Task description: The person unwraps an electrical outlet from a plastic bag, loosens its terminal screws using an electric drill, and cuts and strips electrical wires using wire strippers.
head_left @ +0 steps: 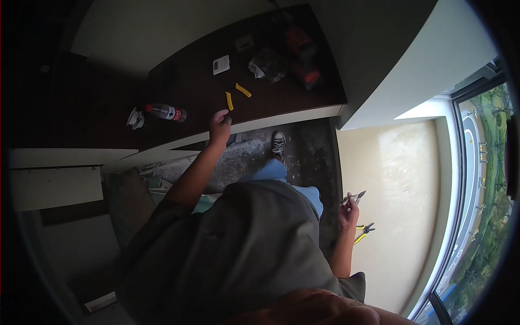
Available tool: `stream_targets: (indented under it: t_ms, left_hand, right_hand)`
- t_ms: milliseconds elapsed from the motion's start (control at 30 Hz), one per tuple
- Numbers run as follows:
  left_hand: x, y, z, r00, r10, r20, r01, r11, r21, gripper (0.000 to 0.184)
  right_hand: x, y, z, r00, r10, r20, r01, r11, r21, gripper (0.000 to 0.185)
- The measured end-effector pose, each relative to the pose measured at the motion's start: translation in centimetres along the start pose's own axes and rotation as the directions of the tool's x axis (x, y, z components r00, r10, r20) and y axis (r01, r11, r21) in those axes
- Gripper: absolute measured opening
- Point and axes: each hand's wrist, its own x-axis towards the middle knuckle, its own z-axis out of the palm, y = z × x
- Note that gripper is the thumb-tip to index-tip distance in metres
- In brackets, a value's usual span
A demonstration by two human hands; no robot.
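Lying near the left hand [220,129], a red-labelled bottle [167,112] has indistinct contents.

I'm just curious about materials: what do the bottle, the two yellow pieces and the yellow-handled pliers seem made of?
The bottle looks like clear plastic with glossy highlights. The yellow pieces seem smooth plastic or rubber, given their even, bright colour. The yellow-handled pliers probably have a metal head, dark and dull-looking here, with plastic or rubber grips, judging by their uniform yellow.

Head cam, wide FOV, fwd/down, close over torso [244,238] twd dark counter [195,92], window [487,162] R.
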Motion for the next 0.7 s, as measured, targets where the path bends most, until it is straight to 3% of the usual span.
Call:
stream_targets:
  t_ms: [67,133,167,233,267,300,333,400,467,567,633,700]
  left_hand:
    - [0.7,1.9,0.9,0.999,0.002,0.032,0.001,0.994,-0.112,0.033]
    - [1.6,4.6,1.5,0.999,0.009,0.053,0.003,0.974,-0.228,0.030]
    - [2.3,6.0,1.8,0.996,0.033,0.081,-0.009,0.958,-0.286,0.027]
    - [4.0,7.7,2.9,0.993,0.056,0.101,-0.017,0.935,-0.355,0.025]
    - [5.2,8.4,3.4,0.984,0.084,0.156,-0.008,0.900,-0.435,0.022]
    - [6.3,9.2,3.8,0.970,0.119,0.210,0.004,0.861,-0.508,0.020]
    - [7.1,10.4,4.0,0.955,0.126,0.269,0.039,0.845,-0.533,0.020]
    - [9.3,13.6,3.8,0.930,0.140,0.341,0.073,0.836,-0.544,0.019]
    - [11.5,16.4,3.0,0.825,0.215,0.523,0.133,0.825,-0.549,0.021]
    - [16.3,19.8,2.4,0.787,0.280,0.551,0.103,0.819,-0.564,0.024]
    - [20.1,21.4,2.7,0.821,0.295,0.489,0.144,0.723,-0.676,0.024]
    - [23.5,22.8,2.6,0.859,0.333,0.389,0.047,0.706,-0.707,0.029]
  right_hand:
    - [-4.0,2.0,6.1,0.968,0.065,0.244,0.008,0.959,-0.284,0.023]
    - [-7.0,2.7,12.5,0.896,0.251,0.367,-0.006,0.832,-0.555,0.024]
    - [-8.6,3.4,16.9,0.897,0.257,0.360,-0.004,0.819,-0.574,0.024]
    - [-11.0,5.2,26.3,0.902,0.176,0.395,0.239,0.557,-0.795,0.019]
    - [-10.9,5.6,30.0,0.901,0.177,0.395,0.244,0.547,-0.801,0.019]
    - [-10.5,6.2,33.5,0.851,0.206,0.483,0.350,0.463,-0.814,0.020]
    - [-10.2,6.8,37.1,0.790,0.242,0.564,0.457,0.382,-0.804,0.021]
    - [-10.1,8.0,44.5,0.774,0.188,0.605,0.552,0.267,-0.790,0.023]
    - [-8.9,8.3,51.0,0.720,0.314,0.619,0.563,0.257,-0.786,0.026]
    - [-9.7,8.7,61.0,0.713,0.358,0.603,0.545,0.258,-0.798,0.036]
    - [-9.0,8.9,65.9,0.718,0.382,0.582,0.516,0.269,-0.813,0.038]
    - [-9.0,8.9,70.0,0.735,0.361,0.574,0.508,0.267,-0.819,0.035]
